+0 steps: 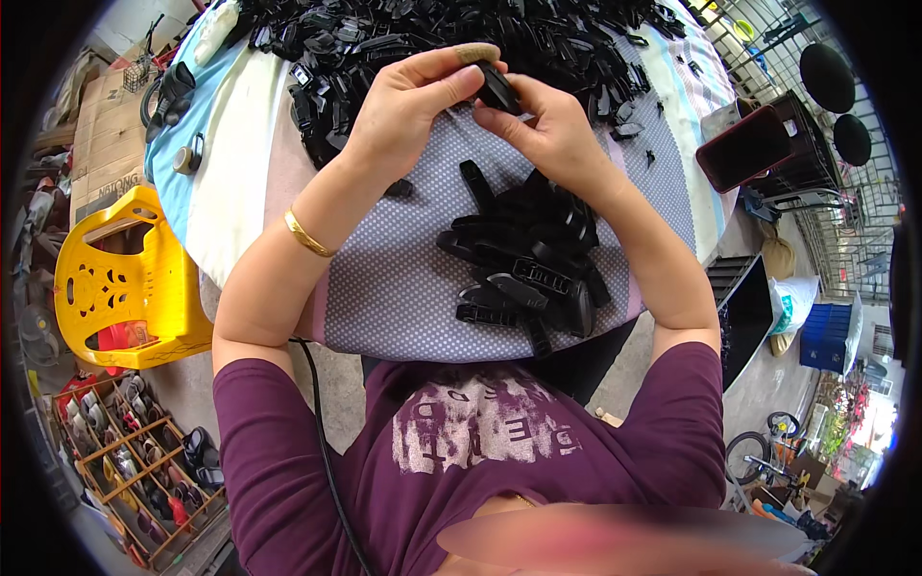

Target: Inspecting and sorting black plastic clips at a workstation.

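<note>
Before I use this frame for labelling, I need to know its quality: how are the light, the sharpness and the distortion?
Head view: even daylight, no hard shadows or glare; both hands, left hand and right hand, and the small black plastic clip they pinch are sharp; the fisheye bends the round cloth-covered table toward a dark rim; a blurred pinkish patch smears the bottom edge.

Black plastic clips [523, 259] lie on grey dotted cloth [403, 278] beside a yellow chair [144, 288].
</note>
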Tool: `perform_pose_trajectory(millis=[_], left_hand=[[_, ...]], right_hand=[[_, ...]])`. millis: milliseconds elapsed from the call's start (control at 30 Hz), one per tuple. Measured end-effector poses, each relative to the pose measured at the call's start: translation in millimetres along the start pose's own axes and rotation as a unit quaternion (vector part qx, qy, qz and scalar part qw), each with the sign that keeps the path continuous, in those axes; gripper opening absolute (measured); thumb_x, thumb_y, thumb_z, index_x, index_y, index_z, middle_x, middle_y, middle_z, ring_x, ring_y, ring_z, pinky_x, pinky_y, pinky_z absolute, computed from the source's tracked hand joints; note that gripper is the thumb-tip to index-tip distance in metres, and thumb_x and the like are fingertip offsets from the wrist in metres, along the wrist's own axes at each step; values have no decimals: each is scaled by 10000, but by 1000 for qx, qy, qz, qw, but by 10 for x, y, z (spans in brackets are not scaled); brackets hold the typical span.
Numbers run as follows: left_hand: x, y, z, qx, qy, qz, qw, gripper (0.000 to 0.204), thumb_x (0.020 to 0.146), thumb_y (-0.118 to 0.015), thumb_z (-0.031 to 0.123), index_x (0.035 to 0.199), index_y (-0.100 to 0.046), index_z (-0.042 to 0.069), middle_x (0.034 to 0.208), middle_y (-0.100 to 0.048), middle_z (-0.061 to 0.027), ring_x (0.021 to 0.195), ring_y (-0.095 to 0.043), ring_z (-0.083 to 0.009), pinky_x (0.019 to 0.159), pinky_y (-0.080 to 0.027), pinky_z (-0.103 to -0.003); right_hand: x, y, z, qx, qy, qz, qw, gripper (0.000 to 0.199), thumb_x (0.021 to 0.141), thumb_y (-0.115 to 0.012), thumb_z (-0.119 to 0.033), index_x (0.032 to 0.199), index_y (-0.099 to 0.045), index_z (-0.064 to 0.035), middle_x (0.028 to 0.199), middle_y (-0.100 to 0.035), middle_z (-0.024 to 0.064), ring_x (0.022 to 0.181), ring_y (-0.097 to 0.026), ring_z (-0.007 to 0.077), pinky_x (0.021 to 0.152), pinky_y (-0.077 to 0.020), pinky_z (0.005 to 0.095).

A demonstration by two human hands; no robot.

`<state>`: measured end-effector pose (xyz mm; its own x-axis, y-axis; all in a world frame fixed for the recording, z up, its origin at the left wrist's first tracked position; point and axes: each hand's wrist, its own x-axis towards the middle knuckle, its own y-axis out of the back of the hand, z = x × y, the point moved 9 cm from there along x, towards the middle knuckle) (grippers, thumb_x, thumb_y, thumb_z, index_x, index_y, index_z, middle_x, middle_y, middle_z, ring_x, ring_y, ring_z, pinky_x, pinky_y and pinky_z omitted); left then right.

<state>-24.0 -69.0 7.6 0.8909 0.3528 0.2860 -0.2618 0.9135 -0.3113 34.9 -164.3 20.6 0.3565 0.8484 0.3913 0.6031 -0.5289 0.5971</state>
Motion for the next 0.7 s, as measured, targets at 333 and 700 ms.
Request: perform_pose_trajectory(millis=[333,700], left_hand=[[-1,-89,91,72,-9,-55,996,253,850,-587,99,1090,-610,22,971,-645,-111,934,-609,-190,872,-472,-292],[-275,-813,-170,500,-100,-223,831,323,727,-688,147,1035,-622,79,807,-627,-97,809,-563,-235,703,-466,-318]], right_hand=[[-61,-6,-87,-44,6,-17,999,249,775,-686,-157,942,-624,17,721,-636,68,646,-602,125,642,-497,241],[-28,1501,1387,-277,-88,144,946,268,798,-610,-249,988,-661,-68,871,-667,66,721,-623,152,656,-472,260]])
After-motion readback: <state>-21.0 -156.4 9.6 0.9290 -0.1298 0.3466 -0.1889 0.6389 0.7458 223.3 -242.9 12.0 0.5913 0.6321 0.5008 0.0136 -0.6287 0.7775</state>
